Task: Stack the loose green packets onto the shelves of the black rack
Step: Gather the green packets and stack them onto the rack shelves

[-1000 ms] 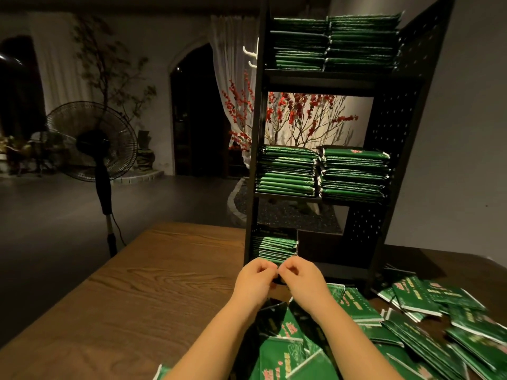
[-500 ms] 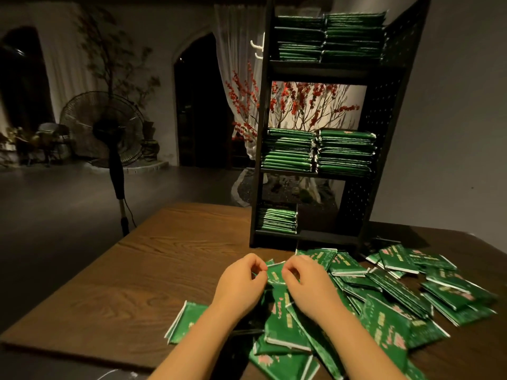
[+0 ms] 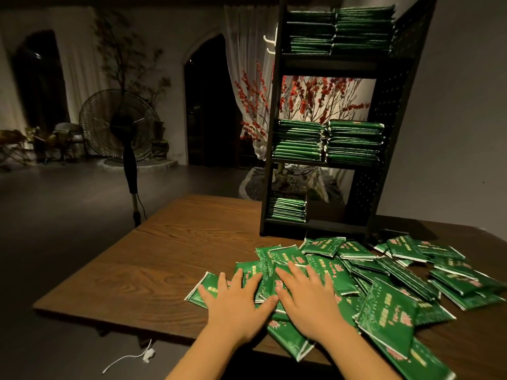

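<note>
While both hands lie flat with fingers spread, the left hand and right hand press side by side on the near end of the loose green packets, gripping nothing. The heap spreads from under the palms away to the right across the wooden table. Ahead of the fingertips and slightly right stands the black rack: two full piles on its top and middle shelves, one short pile at the left of the bottom shelf. This looks like the gathering step. Next, the fingers must curl round a few squared-up packets and carry them forward, probably to that bottom shelf.
</note>
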`<state>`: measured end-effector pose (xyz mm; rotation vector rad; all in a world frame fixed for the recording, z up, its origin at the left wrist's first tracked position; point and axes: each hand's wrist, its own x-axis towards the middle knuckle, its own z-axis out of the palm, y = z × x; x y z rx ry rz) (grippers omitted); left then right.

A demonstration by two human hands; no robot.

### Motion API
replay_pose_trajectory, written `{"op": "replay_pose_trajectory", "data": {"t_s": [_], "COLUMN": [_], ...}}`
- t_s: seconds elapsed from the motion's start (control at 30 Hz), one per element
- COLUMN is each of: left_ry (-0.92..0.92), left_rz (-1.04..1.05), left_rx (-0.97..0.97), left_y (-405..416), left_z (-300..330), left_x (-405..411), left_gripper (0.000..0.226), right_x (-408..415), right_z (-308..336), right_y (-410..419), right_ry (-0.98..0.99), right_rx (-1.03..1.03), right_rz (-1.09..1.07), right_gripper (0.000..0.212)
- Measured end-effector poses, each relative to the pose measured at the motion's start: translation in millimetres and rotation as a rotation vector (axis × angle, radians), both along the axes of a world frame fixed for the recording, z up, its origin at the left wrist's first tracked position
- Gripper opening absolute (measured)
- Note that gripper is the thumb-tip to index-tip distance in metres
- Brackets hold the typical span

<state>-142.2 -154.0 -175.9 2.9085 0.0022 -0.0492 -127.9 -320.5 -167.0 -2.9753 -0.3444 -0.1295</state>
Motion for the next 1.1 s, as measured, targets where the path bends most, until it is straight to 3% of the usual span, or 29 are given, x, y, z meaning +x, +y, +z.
{"op": "replay_pose_trajectory", "data": {"t_s": [0.1, 0.27, 0.37, 0.47, 0.57, 0.67, 0.73, 0.8, 0.9, 1.0, 1.1], "left_ry": [-0.009, 0.004, -0.042, -0.107, -0.161, -0.309, -0.441, -0.541, -0.421, -0.297, -0.29], "left_rz": [-0.047, -0.127, -0.175, -0.123, -0.075, 0.016, 0.129, 0.275, 0.417, 0.37, 0.241], "left_rx": [0.002, -0.058, -0.262, -0.616, -0.762, -0.935, -0.884, -0.66, -0.499, -0.445, -0.498], "left_y": [7, 20, 27, 37, 41, 46, 51, 58, 69, 68, 62], "left_z": [3, 6, 10, 14, 12, 7, 3, 1, 2, 1, 0], "left_x": [22, 56, 74, 91, 107, 117, 118, 115, 112, 110, 109], "left_gripper": [0.071, 0.063, 0.038, 0.033, 0.035, 0.014, 0.011, 0.026, 0.043, 0.038, 0.033], "right_x": [15, 36, 51, 73, 93, 103, 105, 104, 102, 99, 98], "right_z": [0, 8, 19, 33, 39, 29, 19, 15, 16, 18, 19], "right_y": [6, 18, 21, 32, 49, 57, 56, 54, 52, 52, 51], "right_ry": [0.0, 0.025, 0.002, -0.019, 0.012, 0.085, 0.067, 0.026, -0.034, -0.073, -0.064], "right_rx": [-0.001, 0.015, 0.064, 0.108, 0.069, -0.016, 0.003, 0.036, 0.09, 0.075, 0.084], "right_rz": [-0.036, -0.074, -0.093, -0.058, -0.046, -0.053, -0.051, -0.051, -0.07, -0.078, -0.068], "right_gripper": [0.057, 0.054, 0.053, 0.048, 0.047, 0.051, 0.049, 0.047, 0.044, 0.031, 0.036]}}
